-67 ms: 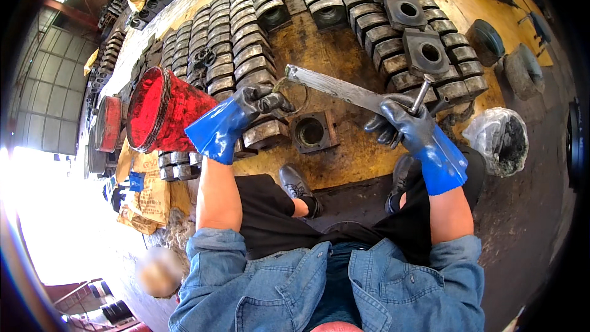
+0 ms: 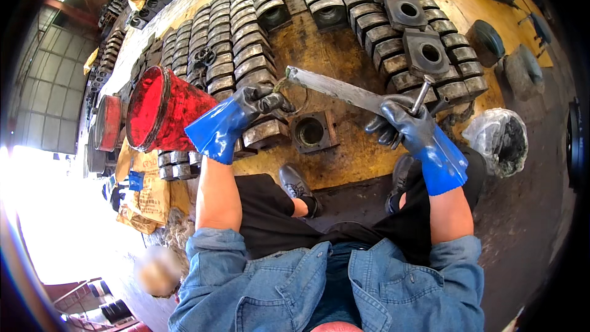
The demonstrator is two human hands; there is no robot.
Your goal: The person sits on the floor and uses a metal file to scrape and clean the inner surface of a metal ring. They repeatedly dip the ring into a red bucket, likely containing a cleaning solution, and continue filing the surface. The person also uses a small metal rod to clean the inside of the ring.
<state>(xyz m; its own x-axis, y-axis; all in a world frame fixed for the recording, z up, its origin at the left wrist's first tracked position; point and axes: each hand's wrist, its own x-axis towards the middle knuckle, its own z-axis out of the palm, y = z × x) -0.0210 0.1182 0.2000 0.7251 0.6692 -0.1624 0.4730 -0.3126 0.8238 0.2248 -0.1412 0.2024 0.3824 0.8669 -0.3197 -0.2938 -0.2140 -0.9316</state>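
Observation:
My left hand (image 2: 261, 99), in a black and blue rubber glove, is closed in a pinch on a thin ring (image 2: 306, 96). In my right hand (image 2: 402, 124), gloved the same way, a flat greyish metal bar (image 2: 338, 91) points left, its far end close to the ring. A metal rod with a flat head (image 2: 421, 94) stands up out of the same grip; its lower part is hidden by the glove. Below the ring, on the stained yellow floor sheet, sits a square metal block (image 2: 312, 133) with a round bore.
Rows of metal blocks (image 2: 246, 37) stand at left, with more rows (image 2: 375, 31) at right. A red bucket (image 2: 178, 110) lies tipped beside my left glove. On the right are a plastic-lined container (image 2: 498, 141) and thick rings (image 2: 522, 72). Paper sacks (image 2: 147, 190) lie at lower left.

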